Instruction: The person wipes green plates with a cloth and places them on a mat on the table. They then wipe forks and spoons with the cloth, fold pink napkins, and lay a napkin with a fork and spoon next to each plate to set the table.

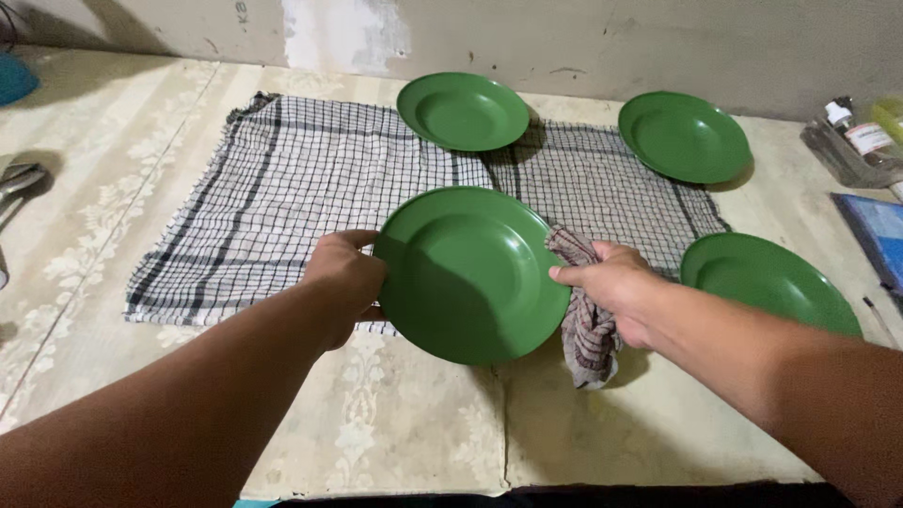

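Note:
My left hand [343,277] grips the left rim of a green plate [466,273], held tilted above the checked cloth [282,188] spread on the table. My right hand [611,287] holds a bunched striped rag [588,329] against the plate's right rim. Three more green plates lie around it: one at the back centre [463,111], one at the back right [684,136], one at the right [767,282] beside my right forearm.
The table [404,423] has a pale floral cover and ends at a wall behind. Small bottles [851,136] and a blue object [879,235] sit at the far right. A metal object [14,183] lies at the left edge.

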### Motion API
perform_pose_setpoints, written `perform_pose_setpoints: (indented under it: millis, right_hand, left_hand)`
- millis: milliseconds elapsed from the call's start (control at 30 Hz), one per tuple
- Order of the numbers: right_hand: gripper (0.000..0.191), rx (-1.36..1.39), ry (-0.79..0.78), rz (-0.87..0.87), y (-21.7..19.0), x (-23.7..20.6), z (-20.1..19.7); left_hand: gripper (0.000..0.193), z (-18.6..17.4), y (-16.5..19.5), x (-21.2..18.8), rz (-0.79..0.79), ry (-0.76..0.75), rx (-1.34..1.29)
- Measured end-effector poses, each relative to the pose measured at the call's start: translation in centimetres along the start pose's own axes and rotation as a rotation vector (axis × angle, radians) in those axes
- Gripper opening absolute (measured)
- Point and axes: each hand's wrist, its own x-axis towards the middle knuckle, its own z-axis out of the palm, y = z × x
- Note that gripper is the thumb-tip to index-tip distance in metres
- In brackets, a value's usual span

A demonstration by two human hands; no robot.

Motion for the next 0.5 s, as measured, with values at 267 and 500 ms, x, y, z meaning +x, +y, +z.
perform_pose_setpoints:
  millis: [267, 500]
  right_hand:
    - [0.078, -0.029, 0.024, 0.027, 0.3, -0.1, 1.5]
    - [0.070, -0.115, 0.018, 0.023, 0.5, 0.5, 1.8]
  left_hand:
    - [0.057, 0.0, -1.5, 1.2, -0.009, 0.038, 0.051]
    - [0.060, 0.1, -2.5, 3.0, -0.005, 0.002, 0.048]
